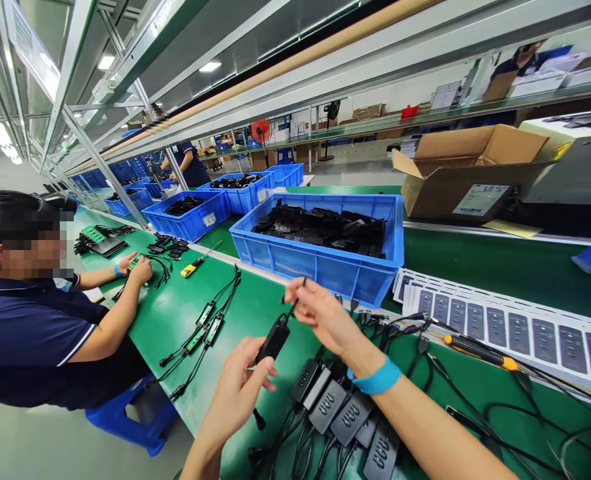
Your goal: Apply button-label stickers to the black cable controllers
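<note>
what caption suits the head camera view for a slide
Left hand holds a black cased device, right hand at its cable, above a green workbench.

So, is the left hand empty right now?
No, the left hand holds a small black box between its thumb and fingers.

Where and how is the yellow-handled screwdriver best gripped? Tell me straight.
The yellow-handled screwdriver is probably best gripped around its thick handle, from above on the near side: it lies on the green table with its thin shaft pointing away.
</note>
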`<state>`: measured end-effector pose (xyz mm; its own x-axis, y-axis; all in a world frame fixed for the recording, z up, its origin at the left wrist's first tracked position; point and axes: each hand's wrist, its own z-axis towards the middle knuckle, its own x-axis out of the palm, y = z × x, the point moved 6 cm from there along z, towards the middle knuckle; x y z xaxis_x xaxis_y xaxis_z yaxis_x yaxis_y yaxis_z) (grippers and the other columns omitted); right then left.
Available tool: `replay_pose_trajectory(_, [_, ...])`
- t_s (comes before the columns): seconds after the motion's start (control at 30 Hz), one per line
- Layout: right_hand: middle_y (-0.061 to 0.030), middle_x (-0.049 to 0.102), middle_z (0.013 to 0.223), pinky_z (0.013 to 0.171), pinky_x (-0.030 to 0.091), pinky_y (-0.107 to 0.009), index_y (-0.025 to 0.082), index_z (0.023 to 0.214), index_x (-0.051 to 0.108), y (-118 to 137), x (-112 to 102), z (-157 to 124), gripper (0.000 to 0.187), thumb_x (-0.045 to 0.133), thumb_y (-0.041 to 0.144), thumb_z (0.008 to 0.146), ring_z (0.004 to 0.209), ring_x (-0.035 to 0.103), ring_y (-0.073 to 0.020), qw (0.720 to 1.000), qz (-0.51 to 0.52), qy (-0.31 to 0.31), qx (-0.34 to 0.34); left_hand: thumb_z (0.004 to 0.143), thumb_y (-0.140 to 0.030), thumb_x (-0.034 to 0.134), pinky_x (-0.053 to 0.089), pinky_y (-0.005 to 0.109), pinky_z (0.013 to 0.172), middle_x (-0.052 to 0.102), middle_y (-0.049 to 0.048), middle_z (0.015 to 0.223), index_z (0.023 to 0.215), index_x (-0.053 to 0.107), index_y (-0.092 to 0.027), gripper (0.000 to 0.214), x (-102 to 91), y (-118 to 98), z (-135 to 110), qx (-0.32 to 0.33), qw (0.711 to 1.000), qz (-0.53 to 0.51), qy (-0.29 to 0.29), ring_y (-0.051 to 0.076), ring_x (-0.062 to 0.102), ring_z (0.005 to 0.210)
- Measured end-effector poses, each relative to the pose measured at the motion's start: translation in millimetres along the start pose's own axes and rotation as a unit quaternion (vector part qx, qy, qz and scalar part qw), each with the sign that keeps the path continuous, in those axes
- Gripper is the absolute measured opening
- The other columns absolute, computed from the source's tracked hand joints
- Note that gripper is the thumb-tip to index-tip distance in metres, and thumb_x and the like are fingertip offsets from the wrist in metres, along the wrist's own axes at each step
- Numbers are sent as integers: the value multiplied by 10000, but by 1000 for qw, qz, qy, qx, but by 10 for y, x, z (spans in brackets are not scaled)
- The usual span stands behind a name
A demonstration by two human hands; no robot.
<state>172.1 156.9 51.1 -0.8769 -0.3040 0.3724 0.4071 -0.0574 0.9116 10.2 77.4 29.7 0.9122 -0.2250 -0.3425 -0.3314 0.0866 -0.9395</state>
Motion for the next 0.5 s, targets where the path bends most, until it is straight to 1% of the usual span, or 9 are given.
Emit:
replay_pose_trajectory(0.1, [19, 544, 690, 447, 240, -221, 213, 933, 549, 227, -407, 40, 343, 620, 525, 809, 502, 361, -92, 991, -50, -119, -38, 876, -456, 562, 514, 236, 550, 521, 27, 837, 1148, 632, -175, 397, -13, 139, 20, -27, 999, 14, 11, 150, 557, 716])
replay_pose_trajectory(0.17, [33, 534, 625, 498, 322, -239, 213, 990, 539, 358, -672, 29, 262, 579, 434, 857, 528, 442, -121, 957, -224, -175, -60, 858, -412, 584, 480, 226, 524, 512, 0, 769, 1198, 601, -185, 409, 38, 282, 44, -53, 998, 37, 25, 142, 527, 665])
replay_pose_trajectory(0.2, [32, 544, 614, 533, 352, -251, 212, 1009, 544, 399, -774, 20, 213, 556, 381, 880, 549, 482, -136, 915, -352, -187, -61, 851, -390, 586, 471, 230, 519, 515, -9, 747, 1206, 591, -188, 408, 86, 352, 56, -65, 996, 45, 36, 138, 520, 636])
replay_pose_trajectory(0.27, [-6, 598, 652, 587, 372, -283, 196, 989, 589, 390, -901, 14, 127, 539, 264, 894, 619, 551, -175, 776, -606, -172, -38, 848, -351, 574, 480, 258, 542, 549, -2, 761, 1175, 608, -184, 369, 208, 462, 72, -80, 993, 67, 60, 141, 529, 609])
replay_pose_trajectory(0.3, [-45, 630, 704, 604, 369, -299, 180, 949, 619, 344, -939, 18, 102, 549, 209, 881, 673, 577, -203, 702, -695, -153, -21, 848, -336, 572, 499, 285, 589, 577, 16, 807, 1159, 630, -186, 350, 270, 490, 78, -76, 991, 89, 69, 151, 551, 634])
replay_pose_trajectory(0.33, [-91, 656, 779, 621, 365, -314, 163, 912, 646, 283, -958, 28, 99, 559, 160, 864, 745, 593, -237, 645, -753, -133, -10, 852, -326, 570, 516, 318, 667, 602, 39, 875, 1153, 653, -194, 339, 325, 496, 82, -62, 988, 120, 76, 170, 580, 699])
replay_pose_trajectory(0.37, [-133, 666, 851, 640, 362, -328, 148, 882, 667, 215, -956, 49, 111, 565, 120, 847, 821, 596, -270, 611, -783, -114, -7, 862, -322, 567, 517, 350, 760, 614, 59, 949, 1159, 670, -211, 334, 371, 487, 87, -41, 984, 154, 82, 194, 600, 793])
replay_pose_trajectory(0.43, [-169, 664, 958, 691, 364, -348, 138, 863, 698, 59, -892, 130, 151, 563, 76, 840, 935, 576, -302, 600, -797, -68, -21, 903, -334, 535, 475, 382, 915, 610, 80, 1060, 1213, 664, -254, 345, 421, 462, 101, 1, 973, 210, 97, 226, 589, 983])
replay_pose_trajectory(0.5, [-147, 670, 1005, 744, 363, -351, 160, 909, 717, -123, -792, 253, 182, 561, 80, 863, 980, 563, -284, 597, -801, -2, -41, 934, -329, 501, 459, 359, 958, 596, 85, 1110, 1277, 617, -258, 369, 356, 482, 150, 14, 962, 261, 84, 217, 573, 1055])
